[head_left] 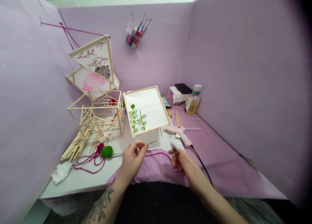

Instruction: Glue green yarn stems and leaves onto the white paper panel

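Observation:
My left hand (135,154) pinches a strand of green yarn (151,143), its short end sticking out to the right. That strand trails left to a green yarn ball (106,152) beside a magenta yarn ball (100,148). In my right hand (181,160) is a small dark-tipped tool (174,148), too blurred to name exactly. Beyond both hands, a wood-framed white panel (152,104) stands tilted, with two leafy green yarn stems (138,120) on its lower left. Magenta yarn (158,153) runs across the table under my hands.
Right of the panel lies a pink glue gun (179,132) with a black cord, near wooden sticks (178,118) and a bottle (192,100). At left are a stick frame (97,108), a pile of sticks (78,144), hanging painted panels (94,60) and crumpled tissue (61,172).

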A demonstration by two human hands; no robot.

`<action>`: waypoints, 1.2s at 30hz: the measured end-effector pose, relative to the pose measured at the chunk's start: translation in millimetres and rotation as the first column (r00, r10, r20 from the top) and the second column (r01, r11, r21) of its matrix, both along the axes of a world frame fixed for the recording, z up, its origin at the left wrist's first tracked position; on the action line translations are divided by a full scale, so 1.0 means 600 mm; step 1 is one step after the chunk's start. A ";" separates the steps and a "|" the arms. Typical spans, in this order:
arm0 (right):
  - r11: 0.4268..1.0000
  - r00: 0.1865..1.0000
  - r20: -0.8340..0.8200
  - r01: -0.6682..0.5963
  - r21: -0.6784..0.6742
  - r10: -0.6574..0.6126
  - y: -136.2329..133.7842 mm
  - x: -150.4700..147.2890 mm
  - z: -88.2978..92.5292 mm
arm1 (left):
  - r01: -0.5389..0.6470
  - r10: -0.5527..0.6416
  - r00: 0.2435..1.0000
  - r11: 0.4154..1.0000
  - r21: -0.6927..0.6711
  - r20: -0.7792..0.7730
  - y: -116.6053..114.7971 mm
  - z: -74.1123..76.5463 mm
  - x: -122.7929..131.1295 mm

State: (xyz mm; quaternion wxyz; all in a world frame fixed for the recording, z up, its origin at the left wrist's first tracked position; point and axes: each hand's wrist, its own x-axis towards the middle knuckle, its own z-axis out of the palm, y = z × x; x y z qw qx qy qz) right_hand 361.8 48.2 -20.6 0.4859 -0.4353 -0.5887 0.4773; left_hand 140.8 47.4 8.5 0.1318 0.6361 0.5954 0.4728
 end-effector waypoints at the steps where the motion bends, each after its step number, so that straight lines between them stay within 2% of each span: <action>1: 0.990 0.994 -0.034 -0.105 -0.092 0.102 -0.012 -0.025 -0.002 | -0.008 0.008 1.000 0.999 0.031 -0.013 -0.002 0.000 0.006; 3: 0.957 0.976 -0.104 -0.210 -0.202 0.193 -0.026 -0.059 -0.007 | -0.009 0.012 0.999 0.997 0.080 -0.048 -0.004 -0.002 0.012; 9: 0.904 0.961 -0.207 -0.246 -0.349 0.182 -0.024 -0.075 -0.003 | 0.019 0.006 0.990 0.984 0.175 -0.143 -0.009 -0.020 0.013; 18: 0.885 0.952 -0.276 -0.236 -0.401 0.129 -0.007 -0.089 0.004 | 0.181 -0.044 0.913 0.935 0.304 -0.406 -0.004 -0.032 0.020; 24: 0.896 0.945 -0.294 -0.250 -0.367 0.143 -0.002 -0.093 0.002 | 0.201 -0.025 0.881 0.924 0.326 -0.473 -0.002 -0.032 0.016; 27: 0.939 0.976 -0.189 -0.163 -0.303 0.109 0.018 -0.058 0.001 | 0.145 0.052 0.860 0.929 0.340 -0.508 -0.002 -0.033 -0.016; 28: 0.962 0.991 -0.122 -0.091 -0.257 0.061 0.030 -0.037 0.001 | 0.104 0.099 0.841 0.935 0.339 -0.532 -0.002 -0.032 -0.032; 30: 0.987 0.990 0.078 0.123 -0.099 -0.115 0.060 0.015 -0.003 | -0.051 0.228 0.779 0.951 0.304 -0.584 -0.002 -0.026 -0.069; 31: 0.964 0.942 0.208 0.266 0.020 -0.264 0.077 0.044 -0.006 | -0.159 0.306 0.737 0.945 0.285 -0.603 -0.002 -0.022 -0.087; 32: 0.930 0.861 0.350 0.345 0.129 -0.368 0.094 0.072 -0.010 | -0.266 0.364 0.693 0.931 0.249 -0.622 -0.002 -0.017 -0.101; 33: 0.911 0.761 0.503 0.358 0.203 -0.411 0.109 0.097 -0.014 | -0.337 0.399 0.659 0.914 0.225 -0.638 -0.002 -0.013 -0.111; 34: 0.901 0.651 0.626 0.359 0.245 -0.430 0.122 0.118 -0.019 | -0.367 0.412 0.644 0.906 0.212 -0.644 -0.003 -0.010 -0.115; 36: 0.906 0.454 0.794 0.322 0.276 -0.404 0.137 0.143 -0.029 | -0.311 0.353 0.677 0.933 0.183 -0.646 -0.005 -0.008 -0.108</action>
